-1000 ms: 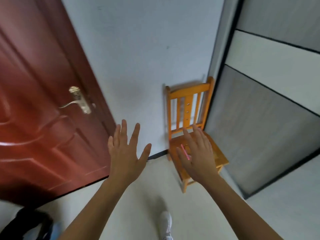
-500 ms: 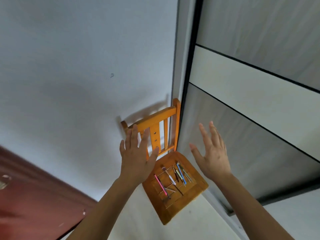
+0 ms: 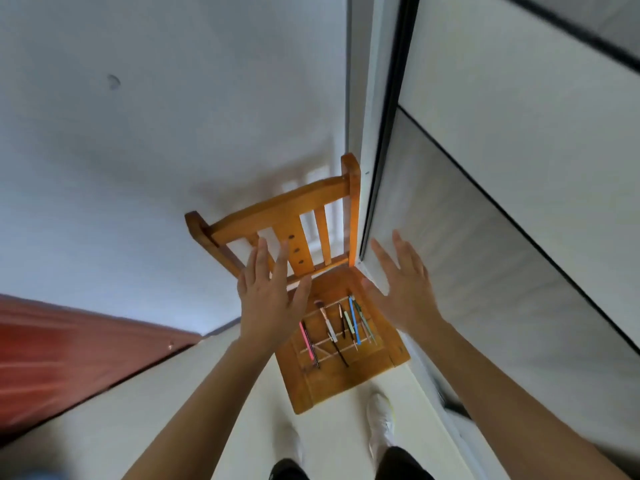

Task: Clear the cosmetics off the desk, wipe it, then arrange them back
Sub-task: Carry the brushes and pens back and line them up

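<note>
Several thin cosmetic pencils and brushes lie in a row on the seat of a small orange wooden chair (image 3: 311, 386): a pink one (image 3: 306, 340), a white-handled brush (image 3: 329, 325), a blue one (image 3: 354, 318) and darker ones between. My left hand (image 3: 268, 303) hovers with fingers spread above the seat's left side, in front of the backrest. My right hand (image 3: 405, 289) is raised, fingers straight, over the seat's right edge. Neither hand holds anything. No desk is in view.
The chair stands in a corner between a white wall (image 3: 138, 150) and a grey-and-white panelled wardrobe (image 3: 502, 237). A red-brown door (image 3: 52, 358) is at the left. My white shoes (image 3: 381, 417) stand on the pale floor just before the chair.
The view has swung from the door to the chair and come closer to it. Both hands stayed spread and empty, now nearer the seat and the cosmetics.
</note>
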